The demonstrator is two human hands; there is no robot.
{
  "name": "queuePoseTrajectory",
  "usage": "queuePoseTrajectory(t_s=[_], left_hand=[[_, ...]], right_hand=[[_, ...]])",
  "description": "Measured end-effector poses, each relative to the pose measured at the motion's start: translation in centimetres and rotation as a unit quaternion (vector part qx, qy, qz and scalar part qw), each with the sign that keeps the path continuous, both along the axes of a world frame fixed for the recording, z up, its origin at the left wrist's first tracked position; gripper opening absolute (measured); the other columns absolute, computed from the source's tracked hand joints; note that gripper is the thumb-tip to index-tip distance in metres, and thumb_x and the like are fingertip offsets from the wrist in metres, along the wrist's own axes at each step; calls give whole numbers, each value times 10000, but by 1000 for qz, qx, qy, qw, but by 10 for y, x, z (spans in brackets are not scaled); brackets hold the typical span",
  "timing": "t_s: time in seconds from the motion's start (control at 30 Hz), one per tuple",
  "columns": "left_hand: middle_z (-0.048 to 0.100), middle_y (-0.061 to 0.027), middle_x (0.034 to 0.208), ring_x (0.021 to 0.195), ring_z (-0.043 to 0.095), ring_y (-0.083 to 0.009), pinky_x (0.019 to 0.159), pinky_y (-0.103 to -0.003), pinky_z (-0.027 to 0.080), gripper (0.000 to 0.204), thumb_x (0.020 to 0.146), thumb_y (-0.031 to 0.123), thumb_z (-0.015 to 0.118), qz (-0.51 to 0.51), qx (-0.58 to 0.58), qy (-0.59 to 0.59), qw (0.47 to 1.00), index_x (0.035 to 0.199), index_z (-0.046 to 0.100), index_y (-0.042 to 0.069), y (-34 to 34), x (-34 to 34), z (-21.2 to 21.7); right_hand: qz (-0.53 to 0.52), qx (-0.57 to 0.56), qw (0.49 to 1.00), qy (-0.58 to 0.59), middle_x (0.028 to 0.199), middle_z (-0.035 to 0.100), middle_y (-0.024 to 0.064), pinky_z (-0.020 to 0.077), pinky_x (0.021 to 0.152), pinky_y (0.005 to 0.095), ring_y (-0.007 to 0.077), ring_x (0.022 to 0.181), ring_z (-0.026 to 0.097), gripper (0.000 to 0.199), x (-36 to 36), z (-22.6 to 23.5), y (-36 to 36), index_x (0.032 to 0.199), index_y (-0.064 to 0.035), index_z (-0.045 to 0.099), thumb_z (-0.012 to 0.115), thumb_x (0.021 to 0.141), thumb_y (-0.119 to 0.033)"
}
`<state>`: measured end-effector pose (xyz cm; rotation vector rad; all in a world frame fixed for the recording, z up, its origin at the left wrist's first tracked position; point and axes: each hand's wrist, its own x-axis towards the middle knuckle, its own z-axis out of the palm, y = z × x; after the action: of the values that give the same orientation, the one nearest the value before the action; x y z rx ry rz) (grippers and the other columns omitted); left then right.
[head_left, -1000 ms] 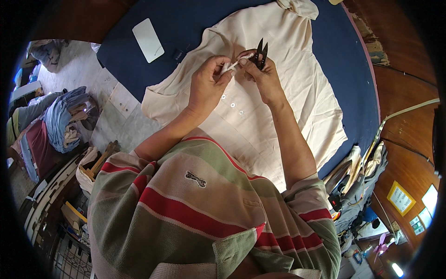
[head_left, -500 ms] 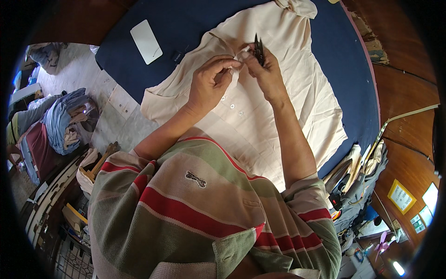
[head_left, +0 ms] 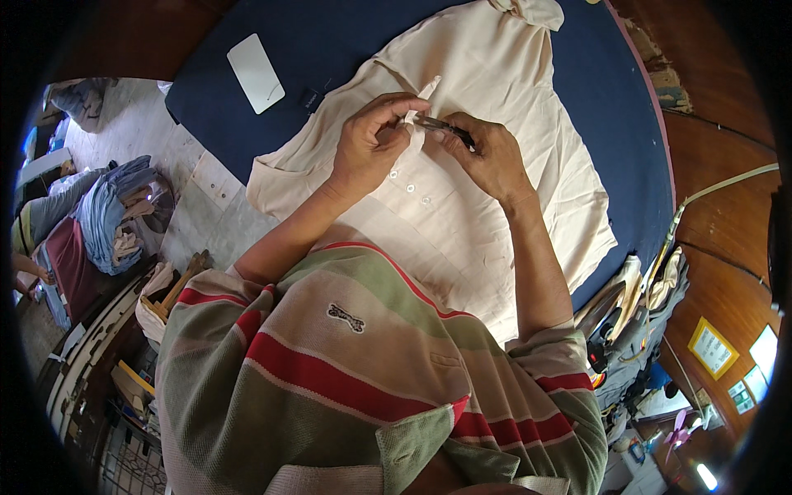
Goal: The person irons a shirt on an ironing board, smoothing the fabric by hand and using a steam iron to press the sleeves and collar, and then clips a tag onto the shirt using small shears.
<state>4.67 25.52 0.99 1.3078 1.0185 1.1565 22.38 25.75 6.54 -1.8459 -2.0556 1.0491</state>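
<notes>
A cream button-up shirt (head_left: pixel 528 157) lies spread on a dark blue table (head_left: pixel 346 49). My left hand (head_left: pixel 371 144) pinches a fold of the shirt's front edge near the collar, lifting a small flap of cloth. My right hand (head_left: pixel 491 157) holds small dark snips (head_left: pixel 441 126), with the blades pointing left at the pinched cloth between my hands. A row of pale buttons (head_left: pixel 408 188) runs down the shirt just below my hands.
A white flat rectangular piece (head_left: pixel 255 73) and a small dark tag (head_left: pixel 310 100) lie on the table's far left. Piled blue and maroon clothes (head_left: pixel 103 219) sit on the floor at left. Cables and clutter (head_left: pixel 639 330) hang at the right beside wooden walls.
My right hand has turned the snips from upright to nearly level, their tip now at the pinched cloth. Both hands have shifted slightly lower on the shirt.
</notes>
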Motion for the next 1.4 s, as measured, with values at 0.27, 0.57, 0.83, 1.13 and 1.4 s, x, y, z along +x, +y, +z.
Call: queuePoseTrajectory(t_s=[0.27, 0.57, 0.83, 1.13, 1.4], left_hand=[[543, -21, 1059, 807, 528, -25, 675, -149, 389, 340, 813, -116, 473, -76, -24, 8, 997, 1113, 577, 4, 3, -6, 7], [622, -49, 1018, 853, 551, -121, 748, -251, 441, 321, 763, -42, 562, -4, 97, 115, 989, 1059, 625, 66, 8, -7, 7], [622, -57, 1031, 910, 568, -116, 797, -243, 449, 268, 804, 2, 574, -28, 43, 85, 995, 1064, 626, 43, 6, -9, 14], [629, -89, 1016, 891, 626, -184, 751, -267, 498, 275, 789, -36, 544, -32, 46, 53, 997, 1040, 624, 46, 5, -1, 3], [616, -57, 996, 763, 562, -107, 687, -237, 476, 296, 756, -56, 569, -29, 55, 86, 994, 1030, 631, 37, 4, 3, 12]], right_hand=[[3, 31, 999, 32, 645, 613, 124, 468, 608, 363, 282, 633, 605, 348, -5, -2, 7, 909, -109, 692, 590, 803, -424], [-252, -46, 914, 316, 808, 603, -25, 384, 537, 204, 40, 664, 489, 258, 16, -26, -1, 1025, -23, 588, 645, 828, -180], [-311, -151, 721, 601, 867, 609, 35, 299, 436, 201, 50, 465, 347, 273, -43, -49, -21, 1038, -33, 560, 485, 928, -271], [-262, -194, 751, 575, 898, 578, 47, 292, 471, 225, 76, 509, 343, 555, -29, -48, -35, 1108, -54, 511, 247, 955, -518], [-289, -149, 800, 504, 803, 569, 27, 322, 517, 241, 87, 525, 367, 488, -26, -46, -40, 1053, -56, 541, 316, 956, -477]])
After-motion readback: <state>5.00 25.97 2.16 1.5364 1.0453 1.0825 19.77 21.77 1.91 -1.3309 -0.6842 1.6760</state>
